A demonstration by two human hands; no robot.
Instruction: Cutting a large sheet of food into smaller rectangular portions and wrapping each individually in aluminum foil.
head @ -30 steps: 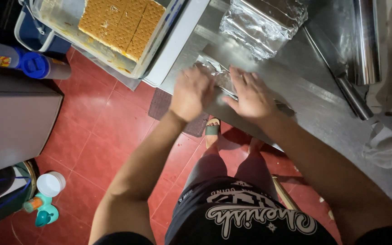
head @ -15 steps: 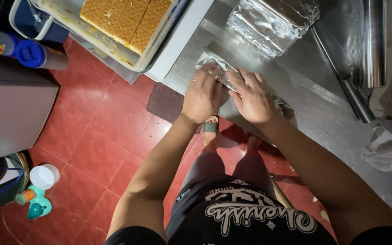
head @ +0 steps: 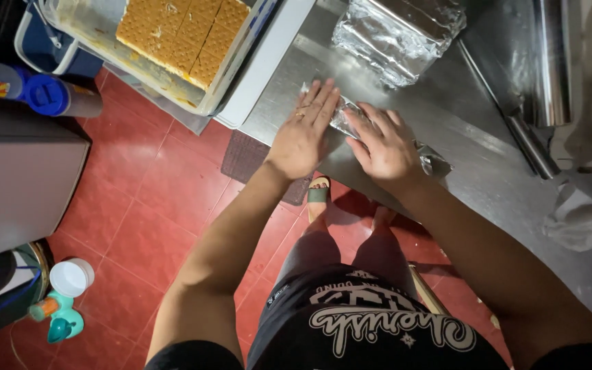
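Note:
Both of my hands press flat on a crinkled sheet of plastic wrap (head: 348, 118) lying on the steel counter (head: 488, 185). My left hand (head: 304, 133) has its fingers spread and pointing away from me, with a ring on one finger. My right hand (head: 384, 145) lies just beside it, fingers resting on the wrap. What sits under the wrap is hidden by my hands.
A foil-wrapped block (head: 397, 33) lies on the counter beyond my hands. A clear tray holding a biscuit-topped slab (head: 185, 33) sits to the left. A metal roll (head: 555, 62) lies at the right, crumpled white cloth (head: 584, 219) near it. Red tiled floor (head: 138, 205) is below.
My left hand has slid forward and flattened, its fingers spread over the wrap. My right hand has stayed pressed beside it. The view has shifted slightly.

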